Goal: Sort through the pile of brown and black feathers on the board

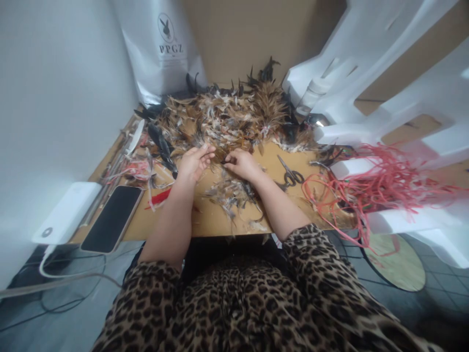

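The left hand (pixel 197 161) is hovering with its thumb and forefinger pinched together and the other fingers loosely curled, while the right hand (pixel 242 165) is bending its fingertips inward just beside it (whether either is gripping a feather, I cannot tell). The brown feathers (pixel 220 115) are lying heaped on the table (pixel 216 222) just beyond both hands, and the scissors (pixel 290 173) are resting to the right.

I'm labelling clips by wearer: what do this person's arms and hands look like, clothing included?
Leopard-print sleeves, black spots on tan, end near the elbows. Below them, the forearms and both hands are bare: no gloves, watch or bracelet shows.
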`<action>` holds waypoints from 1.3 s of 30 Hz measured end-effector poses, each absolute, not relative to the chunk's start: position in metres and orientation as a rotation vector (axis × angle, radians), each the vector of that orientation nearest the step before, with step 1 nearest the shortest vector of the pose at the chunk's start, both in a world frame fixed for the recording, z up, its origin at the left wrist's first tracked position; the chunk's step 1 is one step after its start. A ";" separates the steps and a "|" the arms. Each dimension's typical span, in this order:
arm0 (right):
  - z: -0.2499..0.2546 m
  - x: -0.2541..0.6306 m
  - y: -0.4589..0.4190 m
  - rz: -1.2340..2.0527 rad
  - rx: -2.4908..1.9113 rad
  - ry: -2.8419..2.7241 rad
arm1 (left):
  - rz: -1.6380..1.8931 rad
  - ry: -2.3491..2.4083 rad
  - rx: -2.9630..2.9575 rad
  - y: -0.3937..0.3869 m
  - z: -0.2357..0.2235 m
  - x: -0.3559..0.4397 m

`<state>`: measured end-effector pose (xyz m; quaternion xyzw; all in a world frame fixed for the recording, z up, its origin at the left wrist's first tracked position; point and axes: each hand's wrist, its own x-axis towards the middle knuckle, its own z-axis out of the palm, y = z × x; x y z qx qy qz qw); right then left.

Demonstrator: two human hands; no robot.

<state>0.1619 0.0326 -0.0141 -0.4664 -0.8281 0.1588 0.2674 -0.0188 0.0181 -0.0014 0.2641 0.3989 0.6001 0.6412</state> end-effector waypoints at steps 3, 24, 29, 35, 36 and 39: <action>-0.014 0.156 0.027 0.199 -1.380 -2.362 | 1.376 0.901 0.608 0.018 -0.001 -0.019; -0.008 0.176 0.052 1.299 -0.918 -1.102 | 1.354 0.880 0.600 0.018 0.001 -0.019; -0.009 0.176 0.056 1.256 -0.924 -0.988 | 1.354 0.875 0.610 0.018 0.000 -0.020; 0.010 0.179 0.040 0.668 -1.009 -1.332 | 1.366 0.885 0.613 0.018 0.000 -0.020; 0.014 0.181 0.037 0.642 -1.044 -1.478 | 1.367 0.884 0.610 0.018 0.000 -0.020; 0.019 0.187 0.031 0.609 -1.260 -1.996 | 1.365 0.891 0.602 0.018 0.001 -0.020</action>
